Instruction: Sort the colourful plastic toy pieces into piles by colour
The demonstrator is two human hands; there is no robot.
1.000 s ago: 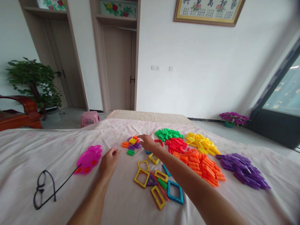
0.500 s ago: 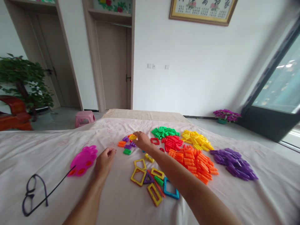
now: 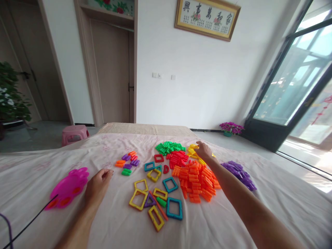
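Observation:
My left hand point(image 3: 98, 185) rests on the cloth with loosely curled fingers, and nothing shows in it. Beside it lies a pink paw-shaped plate point(image 3: 64, 188). Farther forward is a small mixed group of orange, purple, red and green plastic pieces point(image 3: 127, 166). My right hand point(image 3: 204, 152) reaches out over the pile of yellow pieces point(image 3: 192, 151), fingers stretched out at its top and covering part of it. Below its forearm sits a large heap of orange pieces point(image 3: 194, 180). Purple pieces point(image 3: 240, 174) lie to its right.
Green pieces point(image 3: 170, 148) and red pieces point(image 3: 177, 159) are heaped at the centre back. Yellow frame tiles point(image 3: 156, 218) and blue frame tiles point(image 3: 174, 218) lie scattered in the middle. The arm of black glasses point(image 3: 31, 221) extends to the plate. A pink stool point(image 3: 75, 134) stands beyond the cloth.
My right hand has moved right, from the small mixed group to the yellow pile. The yellow seen at its fingers is gone from that group. The view has turned right; my left hand stays curled.

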